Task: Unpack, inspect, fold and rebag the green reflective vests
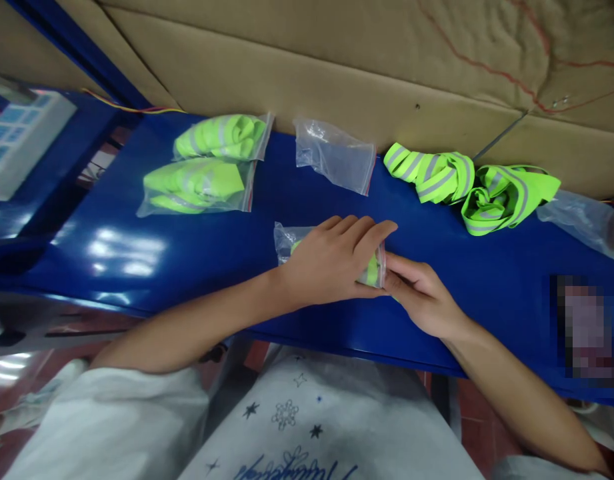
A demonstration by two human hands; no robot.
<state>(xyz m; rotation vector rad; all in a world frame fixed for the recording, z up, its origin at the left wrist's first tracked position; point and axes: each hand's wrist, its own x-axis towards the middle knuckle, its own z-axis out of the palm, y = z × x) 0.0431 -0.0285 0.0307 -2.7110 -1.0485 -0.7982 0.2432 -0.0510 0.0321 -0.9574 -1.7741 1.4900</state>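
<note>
A clear zip bag (287, 239) with neon yellow-green reflective strap inside lies on the blue table in front of me. My left hand (334, 260) rests flat over the bag, fingers stretched toward its right end, and covers most of it. At the bag's red-edged opening, my right hand (421, 290) pinches the edge between thumb and fingers. Two filled bags, one (221, 137) behind the other (197, 187), sit at the back left. An empty clear bag (335, 157) lies beyond my hands. To its right are two loose strap bundles (431, 173) (501, 200).
Another clear bag (584, 220) lies at the table's right end, near a blurred-out object (587, 327). A white device with blue labels (29, 140) stands at the far left. Brown covering (311, 73) rises behind the blue table (187, 260).
</note>
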